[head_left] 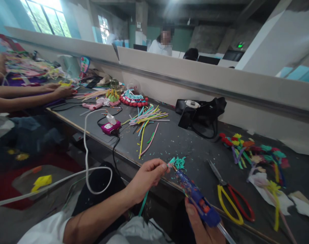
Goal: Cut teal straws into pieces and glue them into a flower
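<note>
My left hand (147,179) is closed in a pinch on a thin teal stick (144,203) that hangs down below the table edge; its upper end meets the glue gun's tip. My right hand (200,225) grips a blue glue gun (195,196), nozzle pointing up-left towards a small pile of teal paper bits (179,162). Both hands are at the near edge of the dark table (174,139).
Scissors with yellow and red handles (230,201) lie right of the gun. Coloured paper flowers (256,156), a bundle of coloured sticks (146,118), a black bag (200,113), a pink glue gun (92,106) and a white cable (87,145) are on the table. Another person's arms (29,96) reach in at left.
</note>
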`<action>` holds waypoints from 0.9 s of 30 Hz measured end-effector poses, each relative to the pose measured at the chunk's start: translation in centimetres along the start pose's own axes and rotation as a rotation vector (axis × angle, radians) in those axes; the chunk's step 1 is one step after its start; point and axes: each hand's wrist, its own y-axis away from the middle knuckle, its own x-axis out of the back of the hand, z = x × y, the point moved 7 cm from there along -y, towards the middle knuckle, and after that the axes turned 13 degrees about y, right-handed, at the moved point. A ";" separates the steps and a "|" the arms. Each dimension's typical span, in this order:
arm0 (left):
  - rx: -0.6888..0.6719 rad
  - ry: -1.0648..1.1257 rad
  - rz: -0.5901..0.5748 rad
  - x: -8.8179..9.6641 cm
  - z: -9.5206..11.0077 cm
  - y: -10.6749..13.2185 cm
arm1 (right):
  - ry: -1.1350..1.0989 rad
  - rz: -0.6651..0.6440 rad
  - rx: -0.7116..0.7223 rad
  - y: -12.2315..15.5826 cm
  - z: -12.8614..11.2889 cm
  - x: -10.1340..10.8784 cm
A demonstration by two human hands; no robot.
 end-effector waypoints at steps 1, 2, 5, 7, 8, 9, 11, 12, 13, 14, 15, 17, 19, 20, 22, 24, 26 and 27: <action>-0.002 -0.001 0.000 0.0 0.0 0.0 | 0.020 0.016 0.016 0.1 0.0 0.1; -0.005 -0.002 0.003 0.1 0.0 0.0 | 0.044 0.033 0.038 0.2 0.0 0.3; -0.007 -0.005 0.008 0.1 0.0 0.0 | 0.119 0.064 0.115 0.5 -0.2 0.5; -0.004 -0.003 0.011 0.0 0.0 0.0 | 0.163 0.077 0.157 0.7 -0.2 0.6; -0.002 -0.002 0.013 0.0 0.0 0.0 | 0.183 0.083 0.173 0.8 -0.1 0.6; -0.001 0.000 0.014 0.0 0.0 0.0 | 0.201 0.088 0.187 0.9 -0.1 0.6; 0.000 0.004 0.013 0.0 0.1 0.0 | 0.223 0.087 0.199 1.1 0.0 0.5; 0.000 0.006 0.011 -0.1 0.1 0.0 | 0.227 0.083 0.199 1.1 0.1 0.5; -0.001 0.007 0.010 -0.1 0.1 0.0 | 0.225 0.078 0.196 1.1 0.2 0.4; -0.001 0.007 0.010 -0.1 0.1 0.0 | 0.220 0.075 0.192 1.0 0.3 0.4; -0.002 0.006 0.011 -0.1 0.1 0.0 | 0.213 0.072 0.187 1.0 0.3 0.4; -0.004 0.004 0.011 -0.1 0.1 0.0 | 0.200 0.067 0.177 1.0 0.5 0.5; -0.008 0.003 0.009 0.0 0.1 0.0 | 0.193 0.058 0.164 0.9 0.5 0.5; -0.010 0.001 0.007 0.0 0.1 0.0 | 0.189 0.050 0.155 0.9 0.5 0.6; -0.010 -0.001 0.003 0.0 0.1 0.0 | 0.172 0.025 0.137 0.8 0.5 0.6; -0.008 0.000 -0.001 0.0 0.1 0.0 | 0.146 -0.012 0.130 0.5 0.3 0.5; -0.011 0.001 -0.001 0.0 0.1 0.0 | 0.125 -0.042 0.130 0.3 0.2 0.4; -0.016 -0.001 0.000 0.0 0.1 0.0 | 0.120 -0.052 0.130 0.3 0.2 0.4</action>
